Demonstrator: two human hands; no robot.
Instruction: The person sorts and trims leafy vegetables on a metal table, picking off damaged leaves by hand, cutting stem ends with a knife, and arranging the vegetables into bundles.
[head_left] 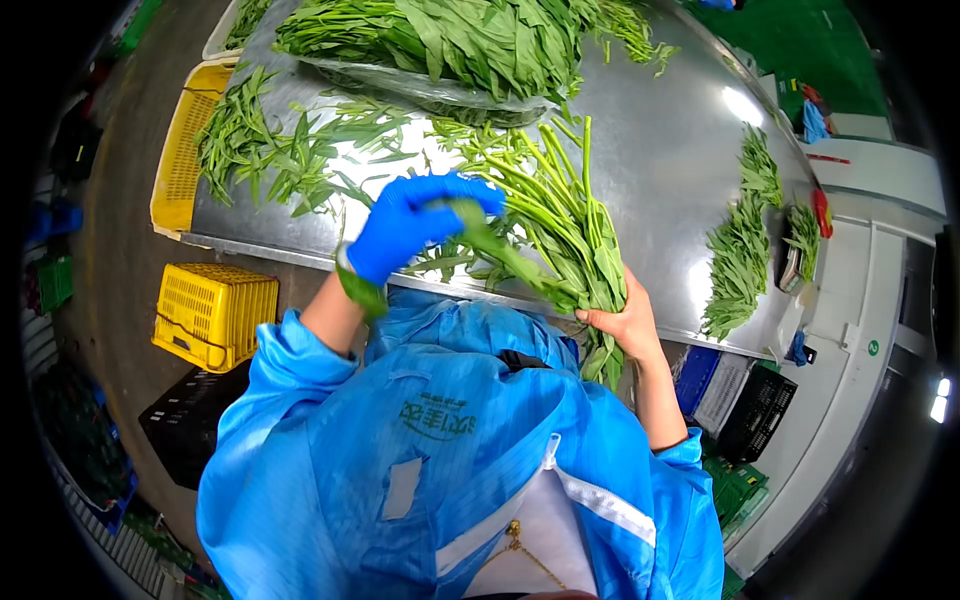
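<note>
My right hand point(625, 315), bare, is wrapped round a bunch of leafy green stems point(570, 220), its cut ends toward the far side of the table and its leaves hanging at the near edge. To its left, my left hand point(415, 225) wears a blue glove, with fingers curled round a loose leafy stem point(500, 255) that is blurred and runs toward the bunch. Loose leaves and stems point(310, 150) lie on the metal table beyond the gloved hand. A big heap of greens point(450, 45) rests on clear plastic at the far side.
More greens point(740, 250) lie on the right part of the metal table point(650, 150). A yellow crate point(180, 150) stands against the table's left end, another yellow crate point(215, 315) below it near a black crate point(195, 425). Crates point(755, 410) stand under the right side.
</note>
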